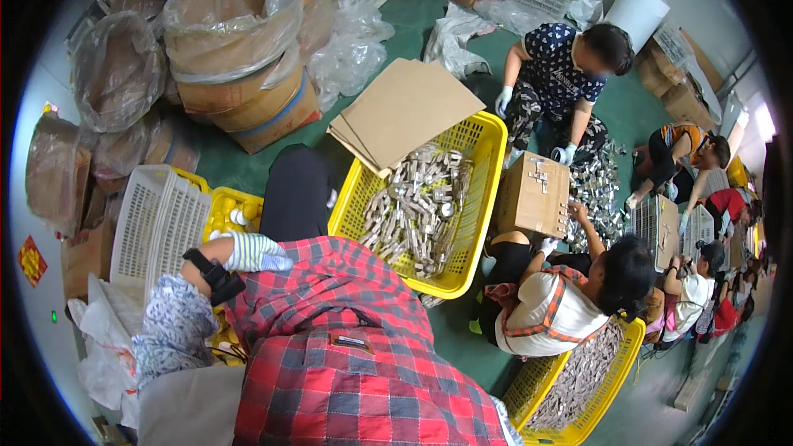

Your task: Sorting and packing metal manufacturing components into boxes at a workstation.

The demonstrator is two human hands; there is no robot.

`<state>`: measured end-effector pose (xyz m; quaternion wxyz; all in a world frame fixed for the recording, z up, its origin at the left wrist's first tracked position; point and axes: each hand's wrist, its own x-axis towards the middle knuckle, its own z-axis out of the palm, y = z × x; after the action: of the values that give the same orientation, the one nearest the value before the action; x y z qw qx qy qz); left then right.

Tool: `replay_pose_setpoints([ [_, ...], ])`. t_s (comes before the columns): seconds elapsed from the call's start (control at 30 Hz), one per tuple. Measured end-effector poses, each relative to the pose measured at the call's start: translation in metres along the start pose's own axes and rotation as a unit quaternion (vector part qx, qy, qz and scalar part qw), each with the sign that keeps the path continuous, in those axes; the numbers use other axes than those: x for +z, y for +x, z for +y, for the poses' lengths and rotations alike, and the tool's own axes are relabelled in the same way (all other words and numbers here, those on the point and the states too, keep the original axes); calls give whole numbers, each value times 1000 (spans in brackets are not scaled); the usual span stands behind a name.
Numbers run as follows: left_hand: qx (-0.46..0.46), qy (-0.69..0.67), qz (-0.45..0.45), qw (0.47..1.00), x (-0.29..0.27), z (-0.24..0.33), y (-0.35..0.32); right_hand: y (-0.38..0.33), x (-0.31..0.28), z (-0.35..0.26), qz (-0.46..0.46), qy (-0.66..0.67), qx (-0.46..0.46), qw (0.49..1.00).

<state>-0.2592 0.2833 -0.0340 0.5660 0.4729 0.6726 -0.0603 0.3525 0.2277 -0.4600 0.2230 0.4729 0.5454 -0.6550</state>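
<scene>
A gloved left hand (256, 252) rests, fingers together, holding nothing, beside a yellow crate (487, 157) still heaped with metal parts (417, 206) — right hand unseen.

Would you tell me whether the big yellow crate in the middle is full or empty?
Partly full. The yellow crate holds a loose heap of small silvery packets across its floor, well below the rim, with bare mesh wall above.
</scene>
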Motion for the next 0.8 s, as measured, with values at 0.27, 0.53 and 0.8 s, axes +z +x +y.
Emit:
replay_pose_setpoints([
  [0.27, -33, 193, -42, 980, -58, -2, 66, 18, -28, -51, 37, 42, 68, 996],
  [0.53, 20, 283, 407, 868, -269, -80, 87, 94, -71, -209, 89, 21, 49, 995],
  [0.8, -47, 373, 595, 710, -518, -257, 126, 173, -70, -441, 156, -98, 17, 983],
])
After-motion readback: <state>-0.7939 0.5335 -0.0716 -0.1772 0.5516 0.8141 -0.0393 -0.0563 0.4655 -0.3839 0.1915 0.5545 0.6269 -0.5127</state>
